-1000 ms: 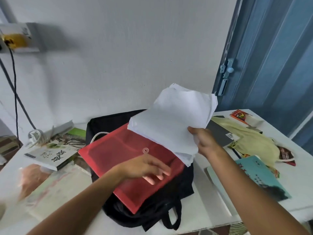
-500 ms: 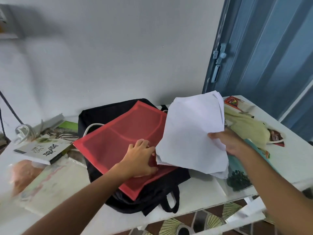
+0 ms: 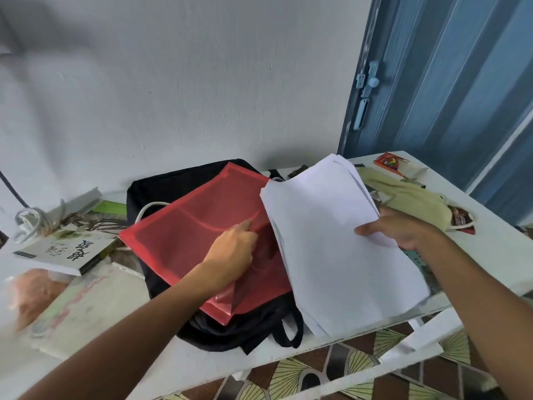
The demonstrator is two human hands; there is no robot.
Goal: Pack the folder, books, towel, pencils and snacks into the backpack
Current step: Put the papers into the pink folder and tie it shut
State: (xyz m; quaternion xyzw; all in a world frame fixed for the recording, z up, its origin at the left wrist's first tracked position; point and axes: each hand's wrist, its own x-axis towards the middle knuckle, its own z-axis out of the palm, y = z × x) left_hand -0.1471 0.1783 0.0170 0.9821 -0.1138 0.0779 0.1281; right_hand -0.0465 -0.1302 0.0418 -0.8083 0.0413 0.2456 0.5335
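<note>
Red folder (image 3: 202,226), one paper stack (image 3: 331,241), two books (image 3: 66,249)

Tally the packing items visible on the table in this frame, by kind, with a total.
Backpack: 1
Red folder: 1
Paper stack: 1
Books: 3, at
Yellowish towel: 1
Snack packets: 2, at
Total: 9; pencils cannot be made out.

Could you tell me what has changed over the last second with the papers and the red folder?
The right hand has swung the stack of white papers off the red folder, down to its right side. The left hand went from resting flat on the flap to lifting the folder's opening edge. The folder stays on the black backpack; the books and towel have not moved.
</note>
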